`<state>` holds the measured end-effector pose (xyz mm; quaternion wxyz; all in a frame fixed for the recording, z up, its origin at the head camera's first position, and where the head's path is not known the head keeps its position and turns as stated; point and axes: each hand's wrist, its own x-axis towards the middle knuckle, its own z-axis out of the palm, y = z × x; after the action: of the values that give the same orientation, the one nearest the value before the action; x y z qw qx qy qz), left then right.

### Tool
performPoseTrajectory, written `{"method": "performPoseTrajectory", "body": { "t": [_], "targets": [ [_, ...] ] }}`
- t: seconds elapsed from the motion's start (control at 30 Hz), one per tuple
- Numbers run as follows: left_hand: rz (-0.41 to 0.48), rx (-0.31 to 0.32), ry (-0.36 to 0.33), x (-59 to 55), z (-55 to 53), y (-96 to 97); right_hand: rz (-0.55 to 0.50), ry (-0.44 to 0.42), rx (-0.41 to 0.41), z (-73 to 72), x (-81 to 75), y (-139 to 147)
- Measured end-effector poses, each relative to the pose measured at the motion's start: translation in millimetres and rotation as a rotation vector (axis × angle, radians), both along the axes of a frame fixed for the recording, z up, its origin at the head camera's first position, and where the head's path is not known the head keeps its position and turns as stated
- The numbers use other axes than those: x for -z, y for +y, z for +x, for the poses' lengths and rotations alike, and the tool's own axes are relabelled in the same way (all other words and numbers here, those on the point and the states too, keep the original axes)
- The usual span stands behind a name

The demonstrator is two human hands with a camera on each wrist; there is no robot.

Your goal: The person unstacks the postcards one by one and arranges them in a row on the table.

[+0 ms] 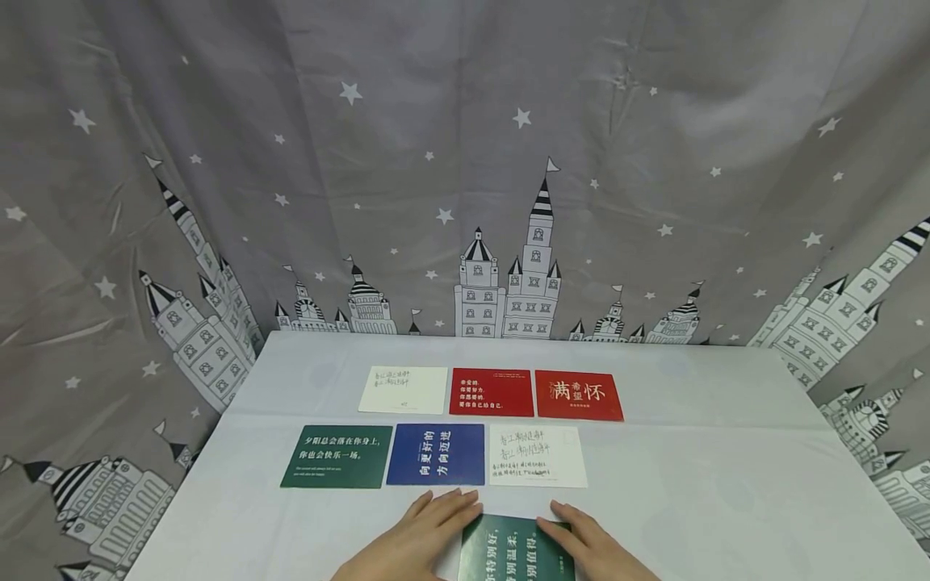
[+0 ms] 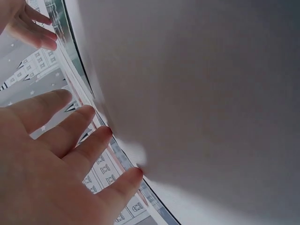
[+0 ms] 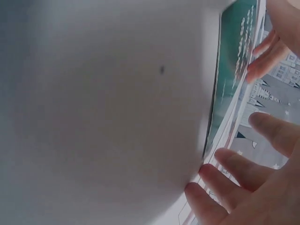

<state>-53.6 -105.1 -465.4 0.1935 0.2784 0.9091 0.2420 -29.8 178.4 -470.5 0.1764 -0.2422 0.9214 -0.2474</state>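
Note:
A green card (image 1: 514, 553) with white characters running sideways lies at the near edge of the head view, its lower part cut off. My left hand (image 1: 425, 539) lies along its left side, fingers extended and fingertips near its upper left corner. On the right side, my right hand (image 1: 594, 545) rests with fingertips at the card's upper right edge. Both wrist views show the fingers of the left hand (image 2: 70, 154) and right hand (image 3: 243, 178) spread and fairly straight on the tabletop. Whether the left fingers touch the card is hard to tell.
Beyond the hands lie a green card (image 1: 334, 457), a blue card (image 1: 436, 454) and a white handwritten card (image 1: 538, 457). Farther back are another white card (image 1: 404, 390) and two red cards, left (image 1: 492, 393) and right (image 1: 579, 396). A grey castle-print curtain (image 1: 436, 161) hangs behind the white table (image 1: 712, 484).

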Motion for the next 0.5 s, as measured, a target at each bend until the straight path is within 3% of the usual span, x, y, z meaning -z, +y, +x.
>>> {"method": "performPoseTrajectory", "body": {
  "t": [0.27, 0.5],
  "targets": [
    [-0.028, 0.095, 0.099, 2.1, 2.3, 1.5, 0.098, 0.151, -0.013, 4.4, 6.7, -4.5],
    [-0.051, 0.112, 0.072, -1.2, 8.1, 2.0, 0.134, 0.143, -0.001, 7.4, 7.6, -6.1]
  ]
}}
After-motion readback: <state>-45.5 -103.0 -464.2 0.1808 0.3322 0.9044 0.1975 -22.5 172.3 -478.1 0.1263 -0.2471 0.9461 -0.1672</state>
